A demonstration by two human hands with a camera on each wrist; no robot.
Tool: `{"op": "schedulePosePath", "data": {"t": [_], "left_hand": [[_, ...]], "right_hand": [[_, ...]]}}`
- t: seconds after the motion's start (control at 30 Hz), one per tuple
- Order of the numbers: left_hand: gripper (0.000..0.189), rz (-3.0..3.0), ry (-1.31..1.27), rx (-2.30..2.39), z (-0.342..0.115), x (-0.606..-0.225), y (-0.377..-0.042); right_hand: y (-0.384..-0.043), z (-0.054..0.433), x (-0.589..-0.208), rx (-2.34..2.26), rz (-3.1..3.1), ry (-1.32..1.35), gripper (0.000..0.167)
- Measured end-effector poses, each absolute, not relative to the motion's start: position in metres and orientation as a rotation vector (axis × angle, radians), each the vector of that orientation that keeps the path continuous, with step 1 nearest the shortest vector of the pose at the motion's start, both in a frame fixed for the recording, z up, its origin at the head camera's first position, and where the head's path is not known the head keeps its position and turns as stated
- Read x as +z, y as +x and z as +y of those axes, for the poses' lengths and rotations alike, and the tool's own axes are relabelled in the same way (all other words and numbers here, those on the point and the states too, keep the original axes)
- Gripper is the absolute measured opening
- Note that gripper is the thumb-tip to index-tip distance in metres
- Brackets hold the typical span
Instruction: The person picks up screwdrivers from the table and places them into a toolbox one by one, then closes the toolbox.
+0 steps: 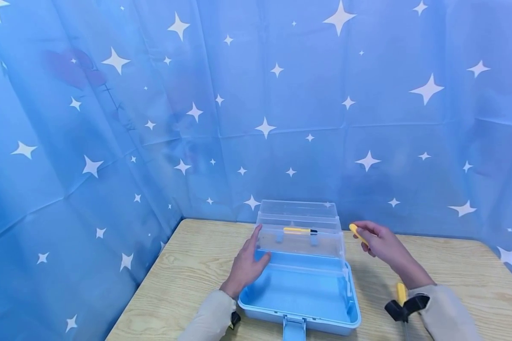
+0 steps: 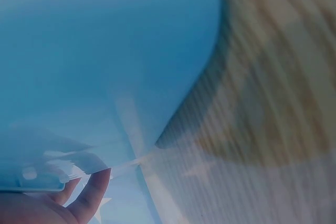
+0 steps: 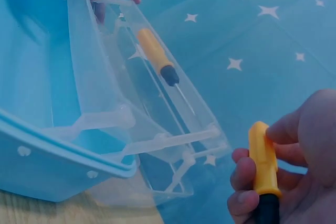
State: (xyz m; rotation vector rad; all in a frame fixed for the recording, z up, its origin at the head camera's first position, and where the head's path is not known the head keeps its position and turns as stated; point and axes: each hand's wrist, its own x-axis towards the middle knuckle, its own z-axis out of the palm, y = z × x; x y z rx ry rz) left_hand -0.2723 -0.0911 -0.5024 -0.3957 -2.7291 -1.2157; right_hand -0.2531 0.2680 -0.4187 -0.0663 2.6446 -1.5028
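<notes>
My right hand (image 1: 381, 244) grips a yellow-and-black-handled screwdriver (image 3: 264, 161) just right of a blue toolbox (image 1: 251, 310), its yellow butt pointing up. The shaft of that screwdriver is hidden. The box stands open, with clear stepped trays (image 1: 339, 237) raised at its back. Lying lengthwise in one tray is a second screwdriver (image 3: 153, 51), with a yellow handle, black collar and thin shaft. At the left end of the trays, my left hand (image 1: 247, 265) rests with fingers extended and thumb spread, fingertips right at the tray edge.
Another yellow-handled tool (image 1: 401, 292) lies on the wooden table (image 1: 187, 265), partly covered by the right wrist's black strap (image 1: 405, 308). The box's front latch (image 1: 294, 329) hangs down toward me. A blue star-patterned curtain (image 1: 256, 94) closes off the back and left.
</notes>
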Motion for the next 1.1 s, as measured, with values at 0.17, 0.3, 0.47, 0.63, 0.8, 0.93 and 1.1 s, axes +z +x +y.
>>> {"op": "schedulePosePath", "data": {"t": [0.17, 0.3, 0.47, 0.63, 0.8, 0.93, 1.1], "left_hand": [[0.078, -2.738, -0.382, -1.222, -0.091, -0.501, -0.272], [0.077, -2.737, -0.377, -1.223, -0.091, -0.500, -0.271], [0.078, -2.739, -0.382, -1.223, -0.090, -0.500, -0.271], [0.078, -2.739, -0.380, -1.233, -0.090, -0.499, -0.272], [0.078, -2.732, -0.379, -1.232, -0.090, -0.501, -0.272], [0.077, -2.731, -0.380, -1.225, -0.091, -0.501, -0.273], [0.078, -2.742, -0.369, -1.223, -0.090, -0.500, -0.273]], "right_hand": [[-0.257, 0.263, -0.416, -1.492, 2.645, -0.062, 0.051], [-0.259, 0.259, -0.414, -1.489, 2.647, -0.062, 0.050], [-0.263, 0.255, -0.411, -1.478, 2.669, -0.112, 0.051], [-0.266, 0.252, -0.408, -1.462, 2.710, -0.175, 0.048], [-0.269, 0.249, -0.405, -1.466, 2.731, -0.257, 0.046], [-0.271, 0.244, -0.402, -1.447, 2.759, -0.290, 0.045], [-0.275, 0.236, -0.399, -1.404, 2.792, -0.290, 0.044]]}}
